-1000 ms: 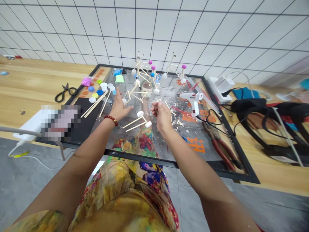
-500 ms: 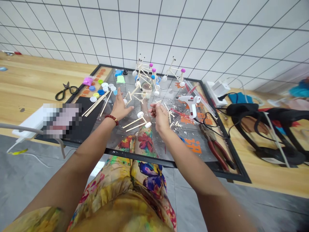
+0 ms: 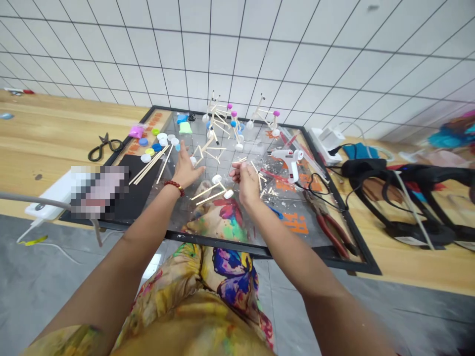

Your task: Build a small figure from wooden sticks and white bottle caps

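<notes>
My left hand (image 3: 186,168) is spread over the glass board (image 3: 166,207), its fingers apart and nothing in it. Just beyond its fingertips lies a frame of wooden sticks (image 3: 206,151) with a white cap. My right hand (image 3: 248,184) is closed, thumb against curled fingers; whatever they hold, if anything, is too small to make out. Between and below the hands rests a stick piece with two white bottle-cap wheels (image 3: 217,179). Short cut sticks (image 3: 256,170) lie by my right hand.
A white glue gun (image 3: 289,160) and red-handled pliers (image 3: 332,227) are on the right. At left are long sticks (image 3: 148,165), coloured caps (image 3: 146,158) and black scissors (image 3: 105,146). Finished-looking stick models (image 3: 218,113) stand at the back. A power strip (image 3: 322,146) lies right.
The camera view has shifted slightly. Both hands keep nearly the same pose, and the stick pieces stay in place on the board.
</notes>
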Demonstrator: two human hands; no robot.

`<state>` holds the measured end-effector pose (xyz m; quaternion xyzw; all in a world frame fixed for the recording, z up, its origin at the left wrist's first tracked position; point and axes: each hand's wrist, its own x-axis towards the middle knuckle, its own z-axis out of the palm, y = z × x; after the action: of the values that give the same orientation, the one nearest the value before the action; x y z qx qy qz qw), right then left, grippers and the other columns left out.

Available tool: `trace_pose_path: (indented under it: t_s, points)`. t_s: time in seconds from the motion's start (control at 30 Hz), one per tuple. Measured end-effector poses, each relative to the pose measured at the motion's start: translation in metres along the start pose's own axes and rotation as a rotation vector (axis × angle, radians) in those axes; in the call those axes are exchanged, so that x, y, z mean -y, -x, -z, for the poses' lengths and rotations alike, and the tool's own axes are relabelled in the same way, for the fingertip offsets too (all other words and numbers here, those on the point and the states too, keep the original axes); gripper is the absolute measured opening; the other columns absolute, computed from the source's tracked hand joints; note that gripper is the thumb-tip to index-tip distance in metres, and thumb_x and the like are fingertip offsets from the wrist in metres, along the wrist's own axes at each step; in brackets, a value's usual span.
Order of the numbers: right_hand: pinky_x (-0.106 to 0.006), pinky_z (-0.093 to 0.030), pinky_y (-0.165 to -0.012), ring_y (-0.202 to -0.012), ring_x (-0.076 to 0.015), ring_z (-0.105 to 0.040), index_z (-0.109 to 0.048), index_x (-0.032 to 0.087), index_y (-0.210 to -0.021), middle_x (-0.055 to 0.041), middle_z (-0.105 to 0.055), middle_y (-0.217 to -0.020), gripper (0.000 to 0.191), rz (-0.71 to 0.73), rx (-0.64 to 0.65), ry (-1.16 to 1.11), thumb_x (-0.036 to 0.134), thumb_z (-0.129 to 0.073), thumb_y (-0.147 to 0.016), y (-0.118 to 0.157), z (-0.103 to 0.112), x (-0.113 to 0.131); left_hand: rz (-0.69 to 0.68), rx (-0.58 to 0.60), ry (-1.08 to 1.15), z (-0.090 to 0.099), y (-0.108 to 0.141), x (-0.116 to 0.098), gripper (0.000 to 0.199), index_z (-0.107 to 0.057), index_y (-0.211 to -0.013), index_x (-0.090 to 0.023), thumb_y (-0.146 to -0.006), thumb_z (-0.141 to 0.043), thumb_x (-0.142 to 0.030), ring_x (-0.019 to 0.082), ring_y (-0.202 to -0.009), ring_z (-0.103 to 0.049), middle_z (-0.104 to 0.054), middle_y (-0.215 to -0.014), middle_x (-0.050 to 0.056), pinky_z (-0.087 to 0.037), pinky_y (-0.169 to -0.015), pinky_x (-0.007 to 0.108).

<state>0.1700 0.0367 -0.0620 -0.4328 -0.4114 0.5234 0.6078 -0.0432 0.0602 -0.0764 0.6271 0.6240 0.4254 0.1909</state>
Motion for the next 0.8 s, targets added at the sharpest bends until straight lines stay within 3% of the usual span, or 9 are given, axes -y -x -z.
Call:
trace_pose_path:
  t_s: [0.1, 0.23, 0.4, 0.57, 0.8]
  points:
    - [-0.023, -0.04, -0.056, -0.054, -0.0085, -0.05, -0.066, 0.02, -0.086, 0.0031, -0.063, -0.062, 0.053, 0.024, -0.003, 0.002, 0.072, -0.061, -0.08, 0.002, 0.002, -0.004, -0.016, -0.015, 0.023, 0.0, 0.002, 0.003, 0.119, -0.003, -0.16, -0.024, -0.069, -0.08, -0.029, 0.032, -0.127, -0.056, -0.033, -0.156, 0.023, -0.044, -0.11, 0.052]
    - [-0.024, -0.043, -0.059, -0.057, -0.0097, -0.052, -0.067, 0.02, -0.089, 0.0022, -0.065, -0.066, 0.054, 0.019, -0.01, -0.002, 0.073, -0.059, -0.081, 0.006, 0.006, -0.006, -0.015, -0.015, 0.0, 0.002, 0.004, 0.002, 0.121, -0.001, -0.16, -0.019, -0.07, -0.08, -0.031, 0.032, -0.127, -0.056, -0.032, -0.155, 0.026, -0.045, -0.109, 0.051]
    - [-0.027, -0.047, -0.067, -0.066, -0.0126, -0.056, -0.069, 0.023, -0.095, 0.0008, -0.066, -0.074, 0.044, -0.011, 0.031, 0.025, 0.064, -0.052, -0.093, 0.014, 0.008, -0.003, -0.025, -0.009, -0.042, 0.004, 0.009, -0.001, 0.12, 0.003, -0.16, -0.021, -0.072, -0.078, -0.035, 0.031, -0.126, -0.057, -0.032, -0.155, 0.024, -0.048, -0.108, 0.051]
    - [-0.029, -0.047, -0.063, -0.067, -0.0155, -0.057, -0.069, 0.027, -0.098, 0.0001, -0.065, -0.076, 0.035, -0.102, 0.087, -0.004, 0.058, -0.052, -0.096, 0.02, 0.011, 0.001, -0.034, -0.003, -0.044, 0.005, 0.016, -0.002, 0.116, 0.007, -0.159, -0.03, -0.077, -0.075, -0.038, 0.031, -0.128, -0.057, -0.033, -0.155, 0.02, -0.047, -0.109, 0.056]
    - [-0.027, -0.046, -0.071, -0.076, -0.0134, -0.057, -0.068, 0.024, -0.11, -0.0017, -0.065, -0.086, 0.033, -0.136, 0.188, 0.057, 0.047, -0.045, -0.103, 0.027, 0.019, -0.006, 0.0, 0.014, -0.037, 0.007, 0.021, -0.007, 0.114, 0.006, -0.159, -0.028, -0.081, -0.076, -0.039, 0.032, -0.132, -0.055, -0.034, -0.154, 0.021, -0.046, -0.111, 0.057]
